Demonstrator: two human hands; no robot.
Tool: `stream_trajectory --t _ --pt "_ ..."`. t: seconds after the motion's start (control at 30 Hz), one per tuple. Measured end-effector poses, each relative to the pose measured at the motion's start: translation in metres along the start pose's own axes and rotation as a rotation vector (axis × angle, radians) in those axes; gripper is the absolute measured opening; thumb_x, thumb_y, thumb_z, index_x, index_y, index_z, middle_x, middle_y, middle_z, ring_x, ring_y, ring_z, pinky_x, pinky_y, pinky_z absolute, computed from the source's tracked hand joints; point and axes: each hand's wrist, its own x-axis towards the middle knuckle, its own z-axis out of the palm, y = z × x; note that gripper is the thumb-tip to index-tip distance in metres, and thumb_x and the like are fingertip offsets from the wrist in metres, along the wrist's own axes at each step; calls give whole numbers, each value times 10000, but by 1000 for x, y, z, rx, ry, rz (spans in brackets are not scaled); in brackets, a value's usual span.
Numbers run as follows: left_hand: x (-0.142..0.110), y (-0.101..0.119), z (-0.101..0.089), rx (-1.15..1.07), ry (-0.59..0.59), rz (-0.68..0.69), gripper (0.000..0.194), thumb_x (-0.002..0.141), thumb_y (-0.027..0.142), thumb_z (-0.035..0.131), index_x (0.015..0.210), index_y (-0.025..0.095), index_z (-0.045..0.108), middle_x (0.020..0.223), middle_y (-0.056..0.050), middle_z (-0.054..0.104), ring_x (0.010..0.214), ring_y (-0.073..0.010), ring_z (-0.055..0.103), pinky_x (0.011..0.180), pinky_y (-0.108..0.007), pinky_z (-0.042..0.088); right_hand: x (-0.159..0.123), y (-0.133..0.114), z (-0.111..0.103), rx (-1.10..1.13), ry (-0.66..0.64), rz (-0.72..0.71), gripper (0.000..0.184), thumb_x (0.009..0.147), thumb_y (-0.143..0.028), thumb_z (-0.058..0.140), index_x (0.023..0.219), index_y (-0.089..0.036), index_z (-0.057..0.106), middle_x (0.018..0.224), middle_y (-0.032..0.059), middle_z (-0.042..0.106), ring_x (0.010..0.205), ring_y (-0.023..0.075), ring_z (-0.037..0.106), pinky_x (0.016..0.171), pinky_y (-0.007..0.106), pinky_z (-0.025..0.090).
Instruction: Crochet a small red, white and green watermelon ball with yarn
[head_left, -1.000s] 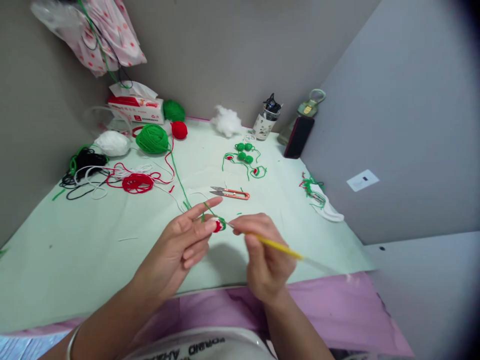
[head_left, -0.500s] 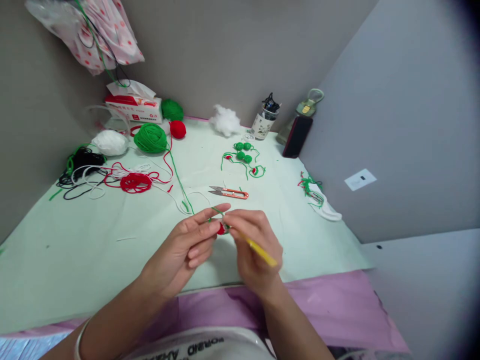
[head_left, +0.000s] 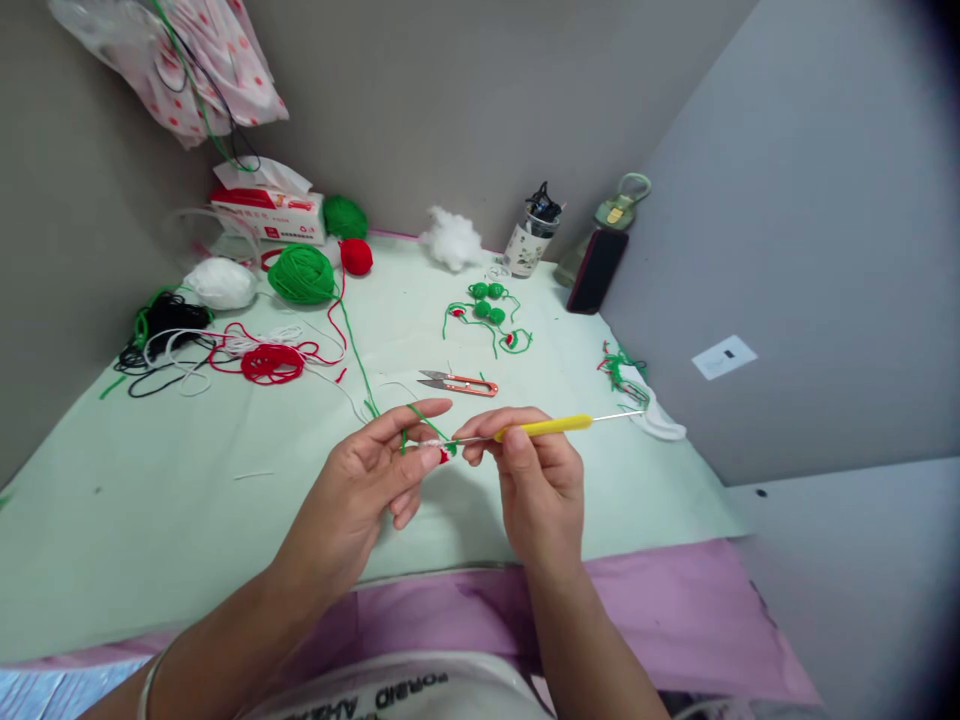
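Note:
Between the thumb and fingers of my left hand [head_left: 375,470] is a small red, white and green crochet piece [head_left: 445,454]. Green yarn [head_left: 426,421] passes over my raised left index finger down to it. My right hand [head_left: 541,480] grips a crochet hook [head_left: 555,426] by its yellow handle; the hook's thin metal front end meets the piece, its tip too small to make out. Beyond my hands, thread snips [head_left: 459,383] with orange handles lie on the table. Farther off are green crochet balls [head_left: 487,302] and small red-and-green pieces [head_left: 512,341] with yarn tails.
At the back left are a green yarn ball [head_left: 302,275], red yarn ball [head_left: 356,257], white yarn ball [head_left: 220,285] and tissue box [head_left: 281,216]. White stuffing [head_left: 453,239], a pen cup [head_left: 529,245], phone [head_left: 597,271] and bottle [head_left: 616,212] stand along the back. Yarn scraps [head_left: 621,372] lie right.
The hook has swung from pointing down toward me to nearly level, its rear end now to the right. My right hand has turned with it; the left still pinches the piece.

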Motion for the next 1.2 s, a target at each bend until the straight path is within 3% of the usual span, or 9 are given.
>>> stream_trajectory --t 0.13,0.3,0.47,0.6,0.77,0.9,1.0,1.1,1.2 --pt "-1 0 -2 92 40 58 302 832 253 841 1130 284 807 805 39 616 462 -6 417 423 -137 379 -3 -6 1 -214 -15 -118 234 1058 -219 505 1019 -242 734 966 29 746 821 145 687 753 311 566" --pt "-3 0 -2 213 109 131 297 839 235 825 1134 270 807 774 38 625 484 -34 460 464 -159 417 -8 -7 1 -568 -150 -413 269 1028 -97 472 1156 -222 673 1001 71 748 929 190 695 804 364 580" --pt "-3 -2 1 80 59 63 452 790 204 854 1229 263 764 781 40 622 470 -32 432 422 -143 397 -11 4 0 -939 -161 -691 344 988 -97 545 1280 -241 655 1065 107 735 955 220 699 773 362 611" --pt "-1 4 0 -140 -26 -141 412 818 193 836 1222 178 757 588 101 445 428 -9 202 370 -107 269 -9 2 0 -718 -85 -512 292 1009 -125 538 1203 -263 707 1030 75 738 939 203 703 784 359 607" --pt "0 8 -1 -159 -38 -126 359 834 177 829 1189 195 774 556 113 395 437 -12 187 377 -95 264 -1 -5 2 -314 -5 -267 209 1027 -191 551 1012 -235 754 906 44 734 817 179 679 712 344 577" --pt "-1 4 3 -80 -21 -87 353 813 203 853 1160 225 788 702 67 550 419 18 310 388 -99 320 -1 -2 3 -363 -29 -259 217 1024 -167 552 1042 -239 755 955 48 759 861 183 702 757 355 594" --pt "0 1 5 -64 21 -51 386 779 200 876 1155 236 791 800 42 616 416 21 361 388 -111 352 -6 2 1 -557 -64 -359 254 1008 -139 564 1135 -265 744 1010 62 754 909 195 713 775 364 609" --pt "3 2 3 -138 -21 -135 365 787 196 865 1146 198 798 660 70 527 408 14 259 369 -101 307 -9 4 -2 -736 -103 -520 341 976 -103 600 1238 -286 719 1105 83 742 999 212 711 809 368 612" --pt "6 5 -2 -205 -33 -186 271 805 171 838 1074 147 820 574 99 398 434 -6 177 357 -91 264 -6 3 -2 -558 -4 -428 263 1000 -118 558 1130 -256 741 992 68 747 894 195 704 754 355 603"
